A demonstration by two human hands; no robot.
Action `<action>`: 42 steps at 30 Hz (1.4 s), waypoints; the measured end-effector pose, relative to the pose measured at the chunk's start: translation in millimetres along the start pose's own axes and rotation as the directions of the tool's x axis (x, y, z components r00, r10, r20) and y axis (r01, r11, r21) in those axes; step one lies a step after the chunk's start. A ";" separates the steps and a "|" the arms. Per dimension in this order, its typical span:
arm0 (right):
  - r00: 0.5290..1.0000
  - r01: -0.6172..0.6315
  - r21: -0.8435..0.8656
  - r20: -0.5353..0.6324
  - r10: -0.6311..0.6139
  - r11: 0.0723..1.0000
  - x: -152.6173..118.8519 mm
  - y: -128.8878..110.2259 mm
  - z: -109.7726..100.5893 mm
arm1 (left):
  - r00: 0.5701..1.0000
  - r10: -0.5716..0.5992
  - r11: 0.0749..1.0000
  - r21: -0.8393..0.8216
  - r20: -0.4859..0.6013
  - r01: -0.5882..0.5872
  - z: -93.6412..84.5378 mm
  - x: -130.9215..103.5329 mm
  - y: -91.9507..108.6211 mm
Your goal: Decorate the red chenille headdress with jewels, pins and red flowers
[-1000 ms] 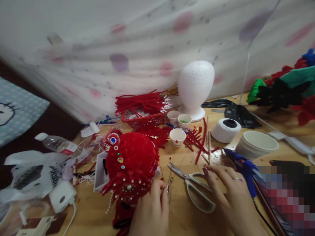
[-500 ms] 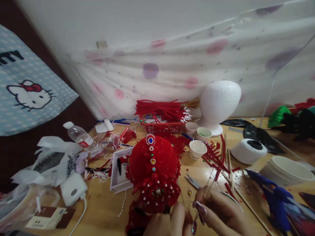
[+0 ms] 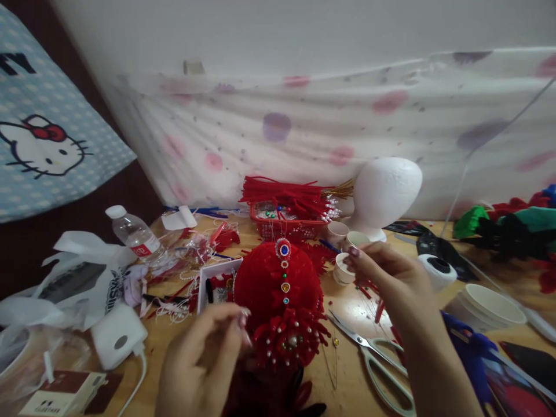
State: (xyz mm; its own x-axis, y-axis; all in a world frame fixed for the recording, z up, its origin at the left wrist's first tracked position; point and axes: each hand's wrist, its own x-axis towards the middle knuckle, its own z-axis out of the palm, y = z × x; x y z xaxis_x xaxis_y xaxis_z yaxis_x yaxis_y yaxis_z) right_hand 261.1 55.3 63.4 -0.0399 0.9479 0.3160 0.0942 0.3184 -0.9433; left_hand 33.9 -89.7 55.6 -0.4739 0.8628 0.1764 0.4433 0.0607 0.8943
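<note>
My left hand [image 3: 202,359] is at the lower left of the red ornament, thumb and forefinger pinched by its side. My right hand [image 3: 391,278] is raised over the small paper cups [image 3: 344,269], its fingertips pressed together. Whatever either pinch holds is too small to make out. Between the hands stands a red velvety headpiece [image 3: 256,272] with a row of coloured gems [image 3: 285,286] down its front. Below the gems is a red flower [image 3: 291,336] tipped with white beads. A yellow gem on thin wire [image 3: 336,342] lies on the table, near the scissors [image 3: 362,341].
Behind are a red basket [image 3: 260,229] of red stems and a white foam head [image 3: 386,194]. At right are a thread cone [image 3: 436,272], a white tub [image 3: 490,310] and a blue glue gun [image 3: 469,347]. A bottle [image 3: 134,234] and a white charger [image 3: 119,336] lie left.
My hands, earlier close together over thin wires at the front edge, have moved apart. The right rose toward the cups, the left shifted left. The scissors now show fully; the view shifted slightly.
</note>
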 end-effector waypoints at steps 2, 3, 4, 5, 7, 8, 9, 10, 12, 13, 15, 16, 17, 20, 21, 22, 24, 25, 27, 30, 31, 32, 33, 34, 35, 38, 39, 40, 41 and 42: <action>0.997 0.011 -0.014 0.082 -0.010 1.000 8.4 1.0 13.0 | 0.982 0.139 0.990 0.016 -0.128 -0.138 2.7 15.6 -12.6; 0.993 0.009 -0.011 0.118 -0.008 1.000 11.4 1.6 19.1 | 0.967 0.229 0.973 0.012 -0.116 -0.229 5.8 21.4 -19.0; 0.989 -0.001 -0.009 0.148 0.002 1.000 13.8 2.2 24.5 | 0.957 0.282 0.959 -0.017 -0.068 -0.284 9.1 25.4 -25.0; 0.985 -0.012 -0.008 0.171 0.014 1.000 15.8 3.0 29.0 | 0.950 0.313 0.948 -0.061 0.001 -0.312 12.2 27.7 -30.3; 0.973 -0.032 -0.006 0.227 0.032 0.999 18.7 4.4 35.5 | 0.937 0.315 0.943 -0.158 0.150 -0.292 16.9 28.4 -38.7; 0.964 -0.030 -0.001 0.264 0.030 1.000 19.6 4.8 37.7 | 0.929 0.303 0.945 -0.194 0.213 -0.264 18.4 27.6 -41.9; 0.953 -0.022 0.007 0.302 0.019 1.000 20.2 4.9 39.5 | 0.921 0.289 0.947 -0.218 0.260 -0.236 19.4 26.6 -44.6; 0.941 -0.011 0.017 0.337 0.004 1.000 20.3 4.8 40.9 | 0.915 0.278 0.948 -0.236 0.292 -0.212 20.2 25.6 -46.8; 0.921 0.001 0.021 0.389 -0.009 1.000 19.3 4.2 43.5 | 0.915 0.255 0.952 -0.249 0.314 -0.180 21.7 24.4 -49.7; 0.914 0.002 0.018 0.405 -0.009 1.000 18.4 3.9 44.6 | 0.917 0.248 0.954 -0.244 0.311 -0.175 22.3 24.1 -50.5; 0.904 -0.007 0.014 0.427 0.001 1.000 16.6 3.5 46.3 | 0.920 0.263 0.955 -0.215 0.290 -0.205 23.5 23.9 -50.6; 0.901 -0.010 0.013 0.434 0.003 1.000 16.0 3.5 46.7 | 0.917 0.281 0.954 -0.186 0.283 -0.235 23.8 23.9 -50.2; 0.899 -0.006 0.012 0.438 0.000 1.000 15.8 3.5 46.9 | 0.912 0.305 0.951 -0.149 0.275 -0.273 23.9 24.0 -49.5; 0.899 0.048 -0.018 0.437 -0.036 0.999 17.3 2.9 46.1 | 0.891 0.355 0.933 -0.054 0.283 -0.355 24.0 25.7 -46.8; 0.898 0.076 -0.035 0.436 -0.053 0.996 18.2 2.4 45.8 | 0.890 0.357 0.933 -0.052 0.285 -0.357 24.1 27.0 -45.4; 0.897 0.101 -0.055 0.437 -0.067 0.993 19.0 1.7 45.7 | 0.892 0.349 0.936 -0.069 0.286 -0.344 24.5 28.7 -43.7; 0.886 0.135 -0.092 0.457 -0.079 0.987 19.9 0.5 46.1 | 0.908 0.306 0.951 -0.137 0.287 -0.277 25.9 33.1 -38.7; 0.875 0.139 -0.102 0.478 -0.074 0.985 19.9 0.1 46.7 | 0.915 0.283 0.955 -0.174 0.287 -0.241 27.0 35.3 -35.4; 0.853 0.123 -0.104 0.519 -0.052 0.987 19.3 -0.5 48.4 | 0.922 0.252 0.956 -0.222 0.295 -0.190 29.5 39.2 -28.0; 0.851 0.084 -0.104 0.525 -0.018 0.991 17.9 -0.8 50.9 | 0.941 0.216 0.959 -0.235 0.259 -0.156 34.1 43.9 -17.5; 0.854 0.076 -0.105 0.520 -0.010 0.992 17.6 -0.7 51.5 | 0.954 0.176 0.964 -0.240 0.241 -0.117 35.7 46.0 -14.5; 0.856 0.068 -0.105 0.517 -0.004 0.992 17.7 -0.4 51.9 | 0.966 0.125 0.966 -0.250 0.225 -0.067 37.1 48.9 -11.9; 0.856 0.062 -0.100 0.517 -0.001 0.993 17.9 0.0 52.3 | 0.974 0.082 0.965 -0.261 0.211 -0.025 38.3 52.8 -9.6; 0.855 0.057 -0.093 0.519 -0.001 0.994 18.4 0.6 52.6 | 0.979 0.061 0.963 -0.270 0.196 -0.006 39.3 57.7 -7.5; 0.854 0.057 -0.086 0.520 -0.004 0.995 19.0 1.5 53.0 | 0.981 0.061 0.960 -0.280 0.185 -0.007 39.9 63.6 -5.7; 0.857 0.084 -0.059 0.513 -0.042 0.995 21.7 4.3 55.0 | 0.965 0.161 0.948 -0.305 0.208 -0.092 40.2 83.7 -1.6; 0.861 0.096 -0.044 0.505 -0.061 0.994 22.5 5.1 56.0 | 0.955 0.168 0.941 -0.327 0.244 -0.082 40.0 90.0 -0.7; 0.864 0.104 -0.027 0.498 -0.077 0.994 23.3 5.8 56.9 | 0.946 0.165 0.934 -0.353 0.280 -0.059 39.7 95.6 -0.1; 0.866 0.107 -0.012 0.492 -0.087 0.994 23.9 6.3 57.8 | 0.935 0.158 0.926 -0.376 0.316 -0.029 39.5 100.4 0.4; 0.869 0.104 -0.003 0.487 -0.089 0.995 24.4 6.7 58.6 | 0.928 0.151 0.919 -0.393 0.341 -0.005 39.4 104.4 0.8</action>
State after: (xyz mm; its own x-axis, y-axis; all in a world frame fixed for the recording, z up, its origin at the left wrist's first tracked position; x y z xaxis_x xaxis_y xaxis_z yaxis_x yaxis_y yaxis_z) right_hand 202.5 80.1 58.8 -0.5278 0.7912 0.3089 0.0925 0.4152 -0.9050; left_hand 14.7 20.2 58.5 -0.1138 0.9808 0.1583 0.1104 -0.1459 0.9831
